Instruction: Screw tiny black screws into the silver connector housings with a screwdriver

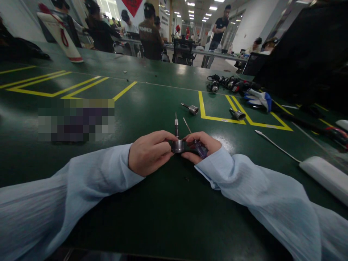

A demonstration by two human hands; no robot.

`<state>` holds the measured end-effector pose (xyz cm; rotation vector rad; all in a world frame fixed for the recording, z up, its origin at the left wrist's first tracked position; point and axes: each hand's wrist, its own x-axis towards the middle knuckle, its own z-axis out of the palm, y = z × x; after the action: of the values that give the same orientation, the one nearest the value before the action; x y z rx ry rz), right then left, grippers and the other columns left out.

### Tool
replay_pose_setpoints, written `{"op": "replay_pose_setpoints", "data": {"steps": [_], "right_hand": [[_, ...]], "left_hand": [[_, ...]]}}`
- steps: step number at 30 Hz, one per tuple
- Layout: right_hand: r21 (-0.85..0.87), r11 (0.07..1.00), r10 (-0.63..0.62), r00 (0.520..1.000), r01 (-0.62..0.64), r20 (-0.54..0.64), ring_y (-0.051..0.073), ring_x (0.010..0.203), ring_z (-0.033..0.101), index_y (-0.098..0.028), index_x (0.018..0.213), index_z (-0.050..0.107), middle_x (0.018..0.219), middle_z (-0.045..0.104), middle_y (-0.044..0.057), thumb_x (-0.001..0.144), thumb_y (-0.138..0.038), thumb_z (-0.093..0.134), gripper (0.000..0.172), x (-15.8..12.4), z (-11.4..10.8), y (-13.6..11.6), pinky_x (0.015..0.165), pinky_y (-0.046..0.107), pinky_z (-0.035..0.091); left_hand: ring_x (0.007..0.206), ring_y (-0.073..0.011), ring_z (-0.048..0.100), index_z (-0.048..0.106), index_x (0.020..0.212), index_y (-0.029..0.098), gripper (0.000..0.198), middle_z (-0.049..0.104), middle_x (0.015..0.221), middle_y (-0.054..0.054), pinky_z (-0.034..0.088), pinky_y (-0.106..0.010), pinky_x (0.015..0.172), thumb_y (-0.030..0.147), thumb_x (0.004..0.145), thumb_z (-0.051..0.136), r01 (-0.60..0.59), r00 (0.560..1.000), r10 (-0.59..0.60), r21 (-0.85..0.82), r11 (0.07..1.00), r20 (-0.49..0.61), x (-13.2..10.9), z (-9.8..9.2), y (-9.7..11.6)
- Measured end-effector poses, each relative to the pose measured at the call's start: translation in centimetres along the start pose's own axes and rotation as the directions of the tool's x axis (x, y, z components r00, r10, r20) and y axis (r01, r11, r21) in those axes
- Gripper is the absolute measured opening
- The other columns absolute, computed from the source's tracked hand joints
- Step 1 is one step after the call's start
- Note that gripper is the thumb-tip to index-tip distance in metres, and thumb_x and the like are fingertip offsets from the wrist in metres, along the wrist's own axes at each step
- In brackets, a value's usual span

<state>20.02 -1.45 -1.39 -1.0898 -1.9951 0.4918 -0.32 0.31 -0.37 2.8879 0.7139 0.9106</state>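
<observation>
Through the head camera I have the silver metal cup-shaped bit with a slim shank (pixel 178 146) right between my two hands, low over the dark green tabletop (pixel 163 206); whether its rim touches the surface I cannot tell. My left hand (pixel 152 150) pinches the cup's left side, fingertips closed on the metal, while the shank points away from me. My right hand (pixel 204 144) curls around the dark purple translucent handle of a thin-shafted screwdriver (pixel 201 149), its fingertips and thumb reaching the cup's right edge, though I cannot make out firm contact there. I judge the bit rigid, fairly dense for its size and hard to damage, but its smooth, rounded wall could slip or roll. I would take it across opposite sides of the cup, clear of the rim, leaving the narrow shank free.
</observation>
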Motion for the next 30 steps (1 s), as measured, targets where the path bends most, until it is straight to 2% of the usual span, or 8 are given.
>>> {"op": "replay_pose_setpoints", "data": {"steps": [5,10,13,17,20,23,26,30], "right_hand": [[0.005,0.978,-0.209,0.977,0.209,0.045,0.016,0.070,0.053,-0.019,0.081,0.050,0.076,0.057,0.003,0.060,-0.044,0.070,0.039,-0.3,-1.5,-0.4,0.066,0.031,0.045],[0.082,0.887,-0.463,0.869,0.455,0.174,0.016,0.072,0.053,-0.019,0.085,0.049,0.078,0.058,0.003,0.056,-0.049,0.071,0.047,-0.8,-1.1,-0.4,0.066,0.028,0.044],[-0.002,0.867,-0.480,0.838,0.498,0.260,0.017,0.074,0.052,-0.018,0.087,0.050,0.082,0.057,0.006,0.061,-0.048,0.068,0.043,-1.0,-0.7,-0.2,0.064,0.029,0.045],[-0.114,0.870,-0.442,0.861,0.480,0.253,0.018,0.075,0.053,-0.017,0.086,0.052,0.083,0.057,0.007,0.072,-0.043,0.060,0.030,-1.0,-0.5,0.0,0.064,0.030,0.046],[-0.152,0.881,-0.406,0.880,0.448,0.246,0.018,0.073,0.053,-0.016,0.086,0.052,0.081,0.056,0.008,0.075,-0.037,0.058,0.024,-1.1,-0.6,0.1,0.063,0.030,0.047],[-0.228,0.895,-0.329,0.912,0.383,0.244,0.017,0.072,0.053,-0.016,0.087,0.052,0.081,0.056,0.008,0.075,-0.030,0.058,0.019,-1.3,-0.7,0.1,0.062,0.030,0.047],[-0.302,0.905,-0.245,0.947,0.300,0.207,0.017,0.070,0.052,-0.016,0.086,0.053,0.080,0.056,0.007,0.075,-0.026,0.057,0.016,-1.5,-0.9,-0.1,0.061,0.030,0.046],[-0.285,0.926,-0.234,0.969,0.247,0.079,0.016,0.067,0.052,-0.017,0.079,0.055,0.072,0.059,0.006,0.080,-0.030,0.050,0.014,-1.7,-1.8,-0.9,0.063,0.031,0.044]], "left_hand": [[0.088,-0.0168,0.057,0.048,0.060,0.015,0.016,0.059,0.101,-0.010,0.050,-0.030,0.072,0.014,0.076,0.048,0.003,1.000,-0.003,0.028,1.000,-0.009,-0.2,0.1,-0.2],[0.093,-0.0154,0.056,0.049,0.065,0.016,0.013,0.058,0.102,-0.010,0.050,-0.029,0.076,0.013,0.078,0.046,-0.042,0.999,0.044,0.090,0.995,-0.022,-0.3,0.3,-0.5],[0.095,-0.0169,0.055,0.048,0.061,0.016,0.016,0.057,0.102,-0.010,0.050,-0.030,0.077,0.013,0.077,0.047,-0.028,0.999,0.032,0.093,0.995,-0.039,-0.3,0.3,-0.6],[0.087,-0.0163,0.056,0.043,0.055,0.015,0.020,0.058,0.100,-0.010,0.050,-0.031,0.072,0.013,0.075,0.047,0.033,0.999,-0.034,-0.006,0.999,-0.024,-0.1,0.2,-0.7],[0.083,-0.0151,0.056,0.036,0.052,0.016,0.025,0.058,0.097,-0.010,0.050,-0.030,0.069,0.013,0.072,0.052,0.161,0.983,-0.171,-0.143,0.977,-0.063,0.2,0.2,-0.8],[0.080,-0.0156,0.058,0.033,0.051,0.017,0.029,0.060,0.091,-0.009,0.051,-0.030,0.067,0.015,0.066,0.058,0.331,0.916,-0.379,-0.287,0.899,-0.129,0.5,0.4,-1.2],[0.077,-0.0156,0.060,0.034,0.053,0.017,0.030,0.061,0.084,-0.007,0.052,-0.030,0.064,0.018,0.061,0.063,0.498,0.781,-0.615,-0.488,0.717,-0.106,0.7,0.6,-1.9],[0.074,-0.0156,0.062,0.043,0.066,0.016,0.025,0.063,0.079,-0.004,0.052,-0.033,0.068,0.017,0.057,0.066,0.529,0.629,-0.774,-0.690,0.493,-0.071,0.9,0.7,-2.8]]}}
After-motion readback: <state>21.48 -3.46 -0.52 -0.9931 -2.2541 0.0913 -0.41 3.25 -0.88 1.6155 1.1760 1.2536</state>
